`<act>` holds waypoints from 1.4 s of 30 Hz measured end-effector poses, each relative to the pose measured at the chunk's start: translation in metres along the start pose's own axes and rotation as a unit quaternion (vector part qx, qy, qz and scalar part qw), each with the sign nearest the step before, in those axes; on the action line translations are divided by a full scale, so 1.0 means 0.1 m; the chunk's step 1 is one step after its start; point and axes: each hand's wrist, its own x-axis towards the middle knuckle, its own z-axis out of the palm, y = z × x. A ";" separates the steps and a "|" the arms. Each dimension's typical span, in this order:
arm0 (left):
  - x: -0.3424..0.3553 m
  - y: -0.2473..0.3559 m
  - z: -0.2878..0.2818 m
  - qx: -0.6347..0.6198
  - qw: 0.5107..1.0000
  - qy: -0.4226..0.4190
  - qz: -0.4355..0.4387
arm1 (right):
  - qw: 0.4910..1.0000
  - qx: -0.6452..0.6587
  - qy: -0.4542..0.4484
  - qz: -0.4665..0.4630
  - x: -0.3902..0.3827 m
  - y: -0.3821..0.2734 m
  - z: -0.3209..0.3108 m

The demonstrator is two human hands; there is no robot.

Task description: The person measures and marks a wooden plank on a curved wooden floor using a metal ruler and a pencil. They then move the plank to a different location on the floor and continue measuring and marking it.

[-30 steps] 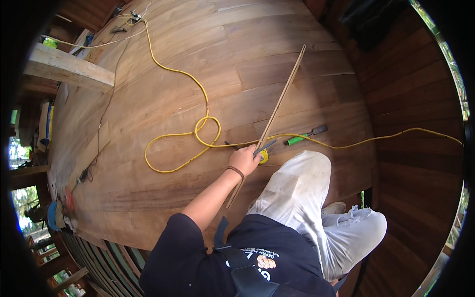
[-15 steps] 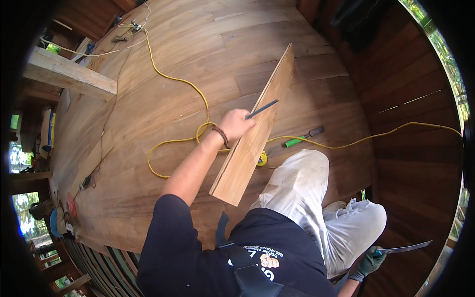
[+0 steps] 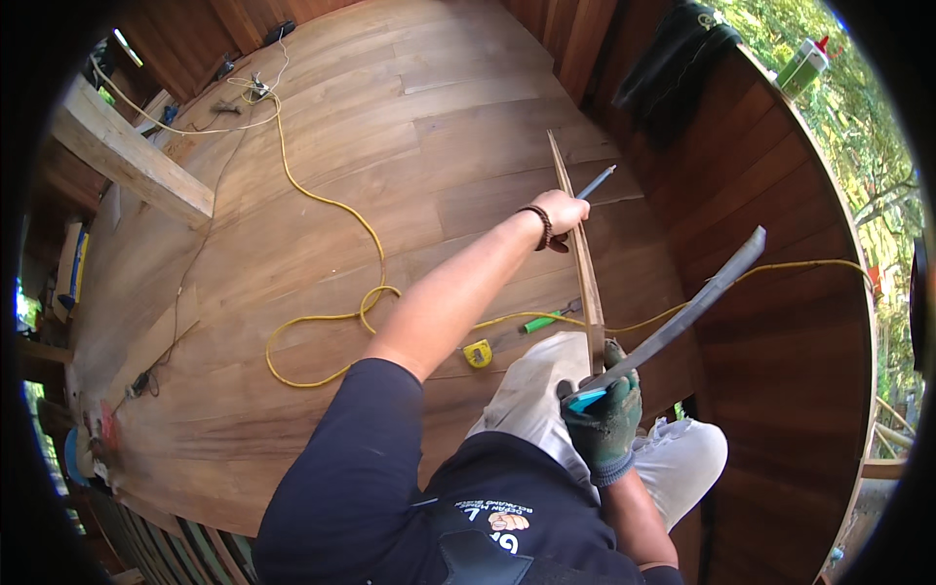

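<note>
2 hands (image 3: pixel 564 211) w/ 1 brd (image 3: pixel 586 273), 1 pencil (image 3: pixel 598 181), 1 blade (image 3: pixel 682 324).

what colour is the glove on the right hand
Mostly dark green; the glove shows best in the head view.

Floor (image 3: pixel 439 156): wooden boards, smooth, faint satin sheen. Narrow plank (image 3: pixel 586 263): bare wood, matt. Curved blade (image 3: pixel 682 322): grey metal, dull; its teal handle (image 3: pixel 586 401) looks like smooth plastic. Work glove (image 3: pixel 606 424): dark green, knitted cuff, scuffed matt face. Extension cord (image 3: pixel 282 141): yellow plastic sheath. Tape measure (image 3: pixel 478 354): yellow plastic case. Trousers (image 3: pixel 531 395): pale cloth, frayed at a tear. T-shirt (image 3: pixel 341 448): dark matt cloth. Beam (image 3: pixel 136 151): pale, rough wood. Wall boards (image 3: pixel 790 390): red-brown wood. Black drape (image 3: pixel 678 73): probably cloth, too shadowed for certainty.
</note>
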 end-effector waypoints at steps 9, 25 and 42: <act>0.65 -0.33 0.71 -0.312 0.945 -0.079 0.066 | 0.957 0.058 0.225 0.175 0.18 1.06 -0.07; 1.51 -2.20 1.73 -0.651 0.747 -0.021 -0.136 | 0.896 0.128 0.288 0.313 -0.90 0.69 -0.97; 0.65 -1.52 1.06 -0.615 0.780 0.087 -0.073 | 0.683 0.576 0.320 0.316 -1.67 1.41 -1.46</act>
